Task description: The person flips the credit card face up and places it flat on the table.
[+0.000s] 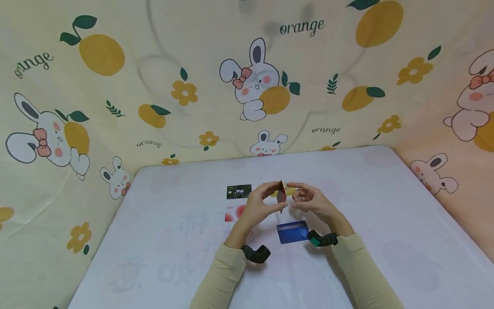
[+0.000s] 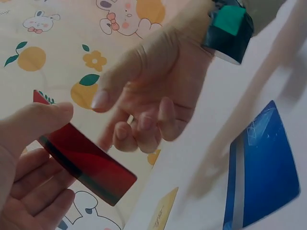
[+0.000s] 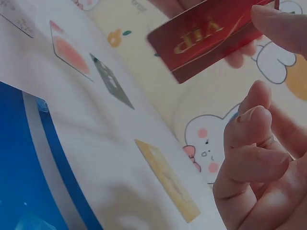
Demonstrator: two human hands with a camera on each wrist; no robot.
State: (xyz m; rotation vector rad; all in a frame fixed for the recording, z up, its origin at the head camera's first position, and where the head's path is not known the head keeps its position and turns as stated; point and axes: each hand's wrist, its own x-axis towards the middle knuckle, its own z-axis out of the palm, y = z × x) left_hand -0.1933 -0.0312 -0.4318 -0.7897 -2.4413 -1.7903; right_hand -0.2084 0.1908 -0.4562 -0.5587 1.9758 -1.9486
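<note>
My left hand [image 1: 256, 204] pinches a red card [image 1: 281, 196] above the table, seen nearly edge-on from the head. Its thumb [image 2: 48, 117] lies across one end, with the fingers behind. Gold "VIP" lettering marks the card's [image 3: 206, 36] other face; a dark stripe runs along the face in the left wrist view. Just right of it hovers my right hand [image 1: 318, 204], thumb and index finger extended and apart, the other fingers loosely bent. A small gap separates it from the card in the head and left wrist views.
On the white table [image 1: 162, 240] lie a black VIP card [image 1: 239, 192], a pink-and-white card [image 1: 234, 213], a gold card [image 3: 168, 182] and a blue striped card [image 1: 292, 232]. A whitish card [image 3: 17, 19] is partly cut off. Behind hangs a printed cloth [image 1: 212, 116].
</note>
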